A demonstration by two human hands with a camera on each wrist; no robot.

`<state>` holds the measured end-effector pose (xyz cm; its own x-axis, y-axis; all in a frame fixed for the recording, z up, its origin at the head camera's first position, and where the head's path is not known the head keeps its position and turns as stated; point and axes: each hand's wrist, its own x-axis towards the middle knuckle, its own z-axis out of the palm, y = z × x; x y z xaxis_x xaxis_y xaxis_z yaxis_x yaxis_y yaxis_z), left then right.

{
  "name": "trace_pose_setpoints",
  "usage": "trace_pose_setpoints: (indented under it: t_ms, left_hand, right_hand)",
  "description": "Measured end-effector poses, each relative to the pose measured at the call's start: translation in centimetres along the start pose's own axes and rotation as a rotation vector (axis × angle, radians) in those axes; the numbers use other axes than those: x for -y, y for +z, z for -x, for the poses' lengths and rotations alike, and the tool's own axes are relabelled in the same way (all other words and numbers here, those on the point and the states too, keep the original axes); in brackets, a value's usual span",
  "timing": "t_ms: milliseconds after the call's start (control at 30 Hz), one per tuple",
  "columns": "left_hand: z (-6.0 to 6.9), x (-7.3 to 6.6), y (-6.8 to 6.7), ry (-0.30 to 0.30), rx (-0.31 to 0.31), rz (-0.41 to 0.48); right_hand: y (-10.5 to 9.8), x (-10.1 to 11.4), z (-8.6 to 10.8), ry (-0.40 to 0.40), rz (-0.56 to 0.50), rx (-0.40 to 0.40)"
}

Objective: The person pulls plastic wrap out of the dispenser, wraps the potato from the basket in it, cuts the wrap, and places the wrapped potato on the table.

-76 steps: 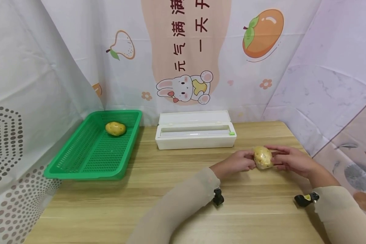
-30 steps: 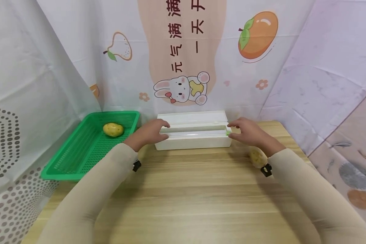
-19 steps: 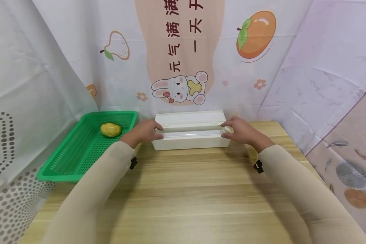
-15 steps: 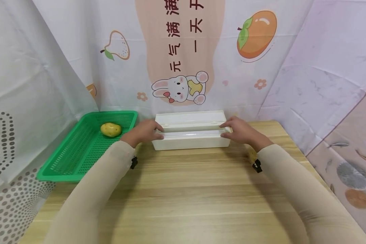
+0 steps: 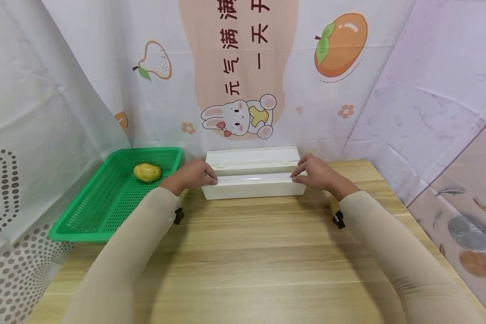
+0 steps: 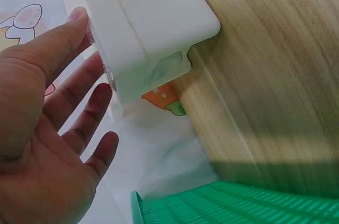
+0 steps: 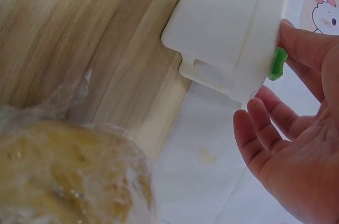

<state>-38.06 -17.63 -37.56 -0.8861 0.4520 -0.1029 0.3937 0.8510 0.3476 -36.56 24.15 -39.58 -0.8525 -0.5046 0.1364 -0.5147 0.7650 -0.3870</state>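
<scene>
A white cling film dispenser (image 5: 253, 189) stands at the back of the table with its lid (image 5: 253, 157) raised. Clear cling film (image 5: 254, 177) lies along its opening. At the dispenser's left end, my left hand (image 5: 194, 174) pinches the film's edge between thumb and index finger; its other fingers spread loosely in the left wrist view. My right hand (image 5: 317, 173) pinches the film at the other end, beside a green slider (image 7: 277, 64). Below the right wrist sits a film-wrapped potato (image 7: 69, 171), mostly hidden by the sleeve in the head view.
A green plastic basket (image 5: 81, 236) stands at the left, holding one bare potato (image 5: 147, 172). The wooden table (image 5: 251, 261) stretches in front of the dispenser. Printed curtains (image 5: 154, 112) hang behind and at both sides.
Both hands left the wrapped potato on the table at the right and moved to the dispenser's two ends. Since half a second ago, thumbs and index fingers have closed together at the film.
</scene>
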Motion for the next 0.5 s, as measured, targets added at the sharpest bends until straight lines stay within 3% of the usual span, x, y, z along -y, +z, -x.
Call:
trace_pose_setpoints:
  t_ms: [500]
  left_hand:
    - [0.2,0.32,0.44,0.005,-0.04,0.027]
  right_hand:
    - [0.32,-0.05,-0.27,0.049,-0.052,-0.05]
